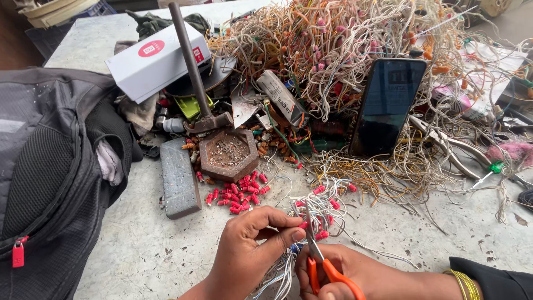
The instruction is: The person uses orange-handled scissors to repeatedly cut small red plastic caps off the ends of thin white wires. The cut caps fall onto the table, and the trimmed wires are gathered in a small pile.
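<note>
While the bundle of thin wires lies at the near edge of the worktop, I'm judging it light, limp and springy, best pinched close behind a red connector so the strands don't splay. My left hand has its fingers closed, pinching the strands. My right hand is wrapped around the orange-handled scissors, blades nearly shut at the wires.
</note>
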